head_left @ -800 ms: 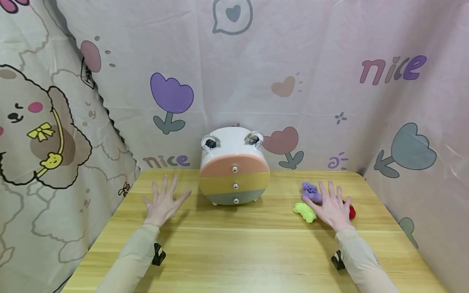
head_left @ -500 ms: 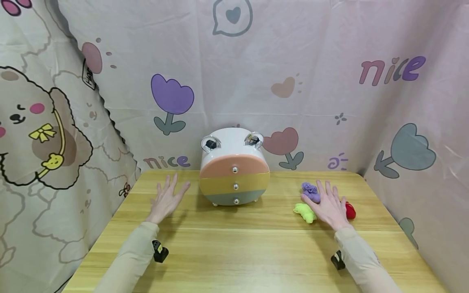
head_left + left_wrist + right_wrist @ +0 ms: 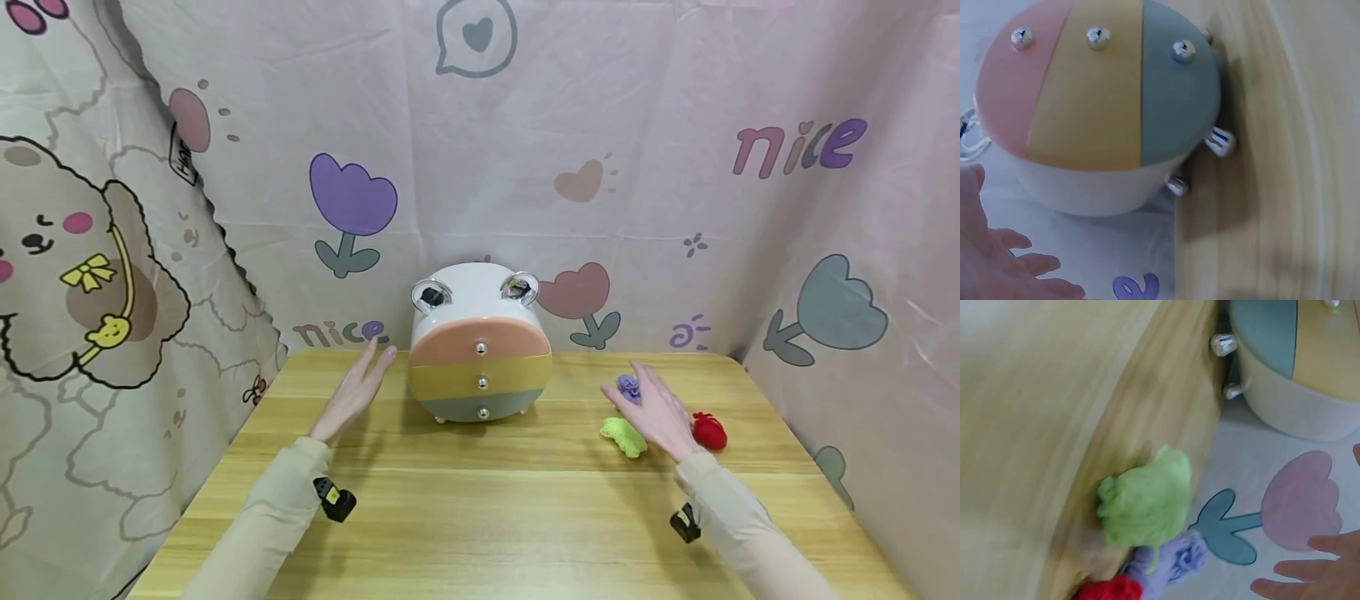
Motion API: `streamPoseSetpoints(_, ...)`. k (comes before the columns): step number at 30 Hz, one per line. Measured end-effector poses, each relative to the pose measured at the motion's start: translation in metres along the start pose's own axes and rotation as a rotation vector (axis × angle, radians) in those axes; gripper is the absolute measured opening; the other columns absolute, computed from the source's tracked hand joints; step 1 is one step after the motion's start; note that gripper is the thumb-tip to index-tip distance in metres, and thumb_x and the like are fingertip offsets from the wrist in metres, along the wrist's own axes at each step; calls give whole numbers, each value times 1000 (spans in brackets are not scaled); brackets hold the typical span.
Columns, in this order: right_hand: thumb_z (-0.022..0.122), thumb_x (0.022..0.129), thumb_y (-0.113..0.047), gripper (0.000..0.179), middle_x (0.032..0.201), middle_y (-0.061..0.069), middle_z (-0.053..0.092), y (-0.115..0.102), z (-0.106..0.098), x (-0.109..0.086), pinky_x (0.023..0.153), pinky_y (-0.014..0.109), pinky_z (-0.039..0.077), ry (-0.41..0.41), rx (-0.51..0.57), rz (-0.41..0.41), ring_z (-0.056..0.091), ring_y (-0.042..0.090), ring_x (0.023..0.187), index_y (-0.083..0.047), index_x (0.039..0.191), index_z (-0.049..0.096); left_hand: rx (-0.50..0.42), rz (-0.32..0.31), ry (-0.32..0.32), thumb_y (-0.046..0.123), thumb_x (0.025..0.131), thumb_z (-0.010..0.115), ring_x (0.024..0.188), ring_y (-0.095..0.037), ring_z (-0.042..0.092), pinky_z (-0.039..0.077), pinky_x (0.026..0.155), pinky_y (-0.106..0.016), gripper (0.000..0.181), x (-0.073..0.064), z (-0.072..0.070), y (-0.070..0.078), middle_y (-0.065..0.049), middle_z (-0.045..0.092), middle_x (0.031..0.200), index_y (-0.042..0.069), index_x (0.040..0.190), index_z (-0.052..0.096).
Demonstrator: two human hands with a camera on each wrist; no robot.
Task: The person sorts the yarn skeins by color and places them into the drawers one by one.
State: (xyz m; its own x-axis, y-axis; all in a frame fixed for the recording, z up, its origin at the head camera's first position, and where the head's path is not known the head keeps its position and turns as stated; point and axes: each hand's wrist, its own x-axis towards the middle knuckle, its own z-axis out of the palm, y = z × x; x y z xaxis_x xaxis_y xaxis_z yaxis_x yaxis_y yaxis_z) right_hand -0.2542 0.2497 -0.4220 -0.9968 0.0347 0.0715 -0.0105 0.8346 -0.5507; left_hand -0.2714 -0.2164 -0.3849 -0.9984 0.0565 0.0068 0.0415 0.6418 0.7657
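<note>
Backdrop (image 3: 480,150): printed cloth behind a wooden table (image 3: 480,525).
Drawer cabinet (image 3: 481,365): toward table's far edge.
Left hand (image 3: 352,394): fingers extended, near cabinet.
Right hand (image 3: 657,414): fingers extended, near purple bundle (image 3: 628,387), green bundle (image 3: 623,437), red bundle (image 3: 709,432).

Drawer box (image 3: 461,364) blocks mid-back, with free room in front

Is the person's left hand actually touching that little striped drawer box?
Apart. The head view shows it: a strip of wooden table and patterned cloth is visible between the left hand's fingertips and the drawer box.
</note>
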Motion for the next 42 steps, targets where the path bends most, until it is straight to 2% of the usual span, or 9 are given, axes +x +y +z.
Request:
streamPoseSetpoints(6,44,95,-72,91,165,23,25,-22,1,6,114,75,22,26,74,-42,26,51,149,-13,161,22,-101,2,4,63,104,29,157,-40,8,7,127,-60,78,3,-2,20,-13,7,171,17,163,6)
streamPoseSetpoints(9,44,95,-73,89,161,22,36,-33,0,10,112,70,32,62,90,-70,41,48,141,-12,158,31,-179,14,1,57,105,34,158,-37,11,10,128,-55,76,6,-3,31,-12,10,171,13,162,11)
streamPoseSetpoints(14,50,97,-64,74,148,21,53,-51,-2,16,106,60,45,124,141,-129,57,43,128,-10,147,47,-283,30,12,45,107,43,158,-35,14,15,129,-51,69,12,-3,49,-14,16,169,7,160,22)
streamPoseSetpoints(17,53,98,-59,66,142,19,59,-64,-2,18,104,57,47,132,171,-146,59,41,126,-9,142,53,-326,28,30,38,107,47,157,-35,19,17,129,-50,64,17,-3,58,-15,21,168,5,158,27)
streamPoseSetpoints(21,57,98,-51,54,127,16,70,-82,2,20,97,50,52,158,204,-170,67,36,113,-10,133,60,-371,11,55,33,106,51,154,-34,27,20,128,-46,62,23,1,68,-16,27,166,4,156,31)
streamPoseSetpoints(26,64,95,-40,31,91,8,78,-104,9,19,79,34,50,232,237,-222,70,21,83,-12,101,74,-372,-2,86,32,105,52,153,-33,29,24,127,-43,60,28,7,73,-14,30,164,3,155,34)
streamPoseSetpoints(29,67,94,-36,26,79,5,76,-116,15,18,72,28,47,248,261,-258,65,15,72,-12,89,75,-364,-12,112,32,105,53,153,-32,30,27,126,-42,59,31,11,74,-14,32,164,3,153,37)
streamPoseSetpoints(35,69,92,-33,23,76,4,73,-138,27,18,71,26,48,217,323,-293,64,13,70,-11,87,74,-332,-26,152,29,105,52,150,-30,37,35,123,-41,51,35,19,75,-13,41,159,6,150,44)
streamPoseSetpoints(42,72,91,-32,22,80,3,75,-160,39,20,71,23,51,166,388,-311,66,11,72,-11,90,74,-275,-37,154,32,105,50,149,-30,38,34,123,-42,51,35,20,76,-11,43,158,8,150,46)
